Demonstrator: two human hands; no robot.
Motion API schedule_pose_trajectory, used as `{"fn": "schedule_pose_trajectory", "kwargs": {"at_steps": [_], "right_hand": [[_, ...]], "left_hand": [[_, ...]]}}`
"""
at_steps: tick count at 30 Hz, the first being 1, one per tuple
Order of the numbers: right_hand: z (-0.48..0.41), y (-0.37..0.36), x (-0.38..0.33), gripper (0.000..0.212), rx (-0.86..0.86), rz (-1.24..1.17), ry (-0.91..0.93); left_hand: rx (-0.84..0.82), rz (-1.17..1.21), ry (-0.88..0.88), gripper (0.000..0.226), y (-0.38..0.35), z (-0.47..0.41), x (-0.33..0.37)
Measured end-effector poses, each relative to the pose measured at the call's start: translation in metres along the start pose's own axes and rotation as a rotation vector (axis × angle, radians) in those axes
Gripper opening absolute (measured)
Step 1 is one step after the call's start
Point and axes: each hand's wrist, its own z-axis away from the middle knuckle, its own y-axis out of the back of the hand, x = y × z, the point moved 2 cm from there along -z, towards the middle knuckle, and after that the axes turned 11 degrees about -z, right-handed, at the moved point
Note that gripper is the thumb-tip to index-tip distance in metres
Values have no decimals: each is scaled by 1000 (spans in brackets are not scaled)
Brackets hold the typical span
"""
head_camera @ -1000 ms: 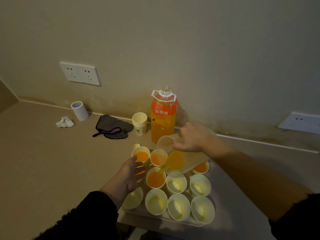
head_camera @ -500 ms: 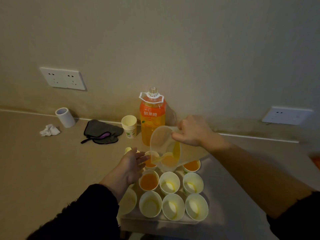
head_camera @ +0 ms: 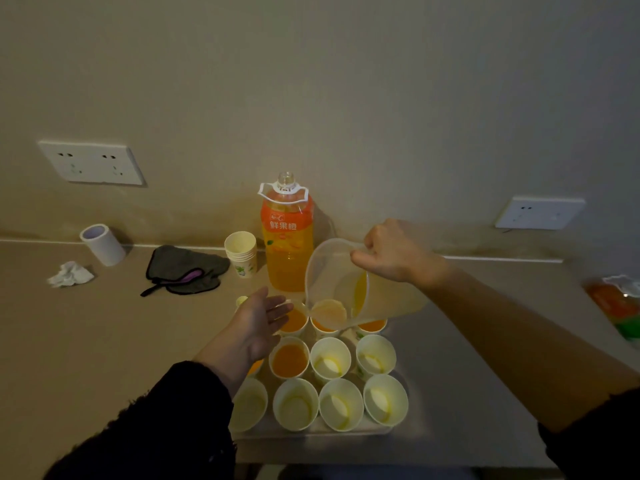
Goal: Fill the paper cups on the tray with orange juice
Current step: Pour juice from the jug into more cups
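Observation:
Several white paper cups stand in rows on a pale tray at the table's near edge. The back-row cups and one middle-row cup hold orange juice; the front cups show only yellow traces. My right hand grips a clear plastic jug by its handle, tilted left over the back row with a little juice inside. My left hand hovers open, fingers spread, beside the left cups. An uncapped orange juice bottle stands behind the tray.
A stack of spare paper cups stands left of the bottle, then a dark cloth, a crumpled tissue and a white roll. Wall sockets sit on both sides. An orange package lies at far right.
The jug has risen from a steep pour over a middle-row cup and moved back over the back row. My left hand has opened and lifted slightly. The camera has shifted.

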Motion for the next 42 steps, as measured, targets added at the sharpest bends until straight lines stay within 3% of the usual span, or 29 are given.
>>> {"fn": "schedule_pose_trajectory", "kwargs": {"at_steps": [19, 28, 42], "right_hand": [[47, -20, 16, 49, -259, 126, -244], [48, -27, 6, 60, -287, 222, -177], [47, -25, -11, 61, -285, 237, -154]], "left_hand": [[-27, -57, 13, 55, -13, -6, -12], [-2, -93, 30, 54, -15, -6, -15], [-17, -83, 23, 56, -7, -6, -20]]}}
